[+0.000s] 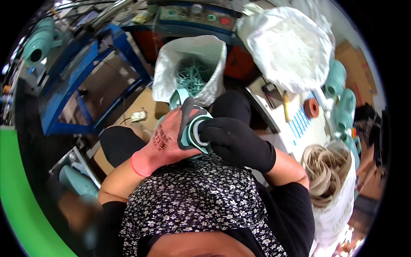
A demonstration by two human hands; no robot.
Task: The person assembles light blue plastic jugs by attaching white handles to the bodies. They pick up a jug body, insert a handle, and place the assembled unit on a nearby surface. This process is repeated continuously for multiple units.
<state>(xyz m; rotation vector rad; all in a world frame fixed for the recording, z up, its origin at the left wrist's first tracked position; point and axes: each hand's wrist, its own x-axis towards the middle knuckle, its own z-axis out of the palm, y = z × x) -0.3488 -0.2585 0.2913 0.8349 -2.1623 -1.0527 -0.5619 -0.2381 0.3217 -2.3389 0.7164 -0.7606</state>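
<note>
A teal plastic jug [185, 139] is held in front of my lap, its round mouth turned toward my right hand. My left hand [165, 135], in a pink work glove with a dark grey coated palm, is closed around its neck. Beyond the fingers rises a teal looped handle [180, 94]. At the opening shows a pale rim [195, 132]. My right hand [239, 143], in a black glove, has its fingers bent together against that mouth. Whatever the right fingertips grip is hidden. Most of the jug's body is covered by my left hand.
Ahead stands a white sack [168, 81] with teal plastic strips. A larger bag [284, 55] of whitish scraps is at far right, above a white worktop [278, 107] with a brown tape roll [311, 108]. Similar teal jugs [345, 110] line the right; a blue metal frame [70, 96] stands left.
</note>
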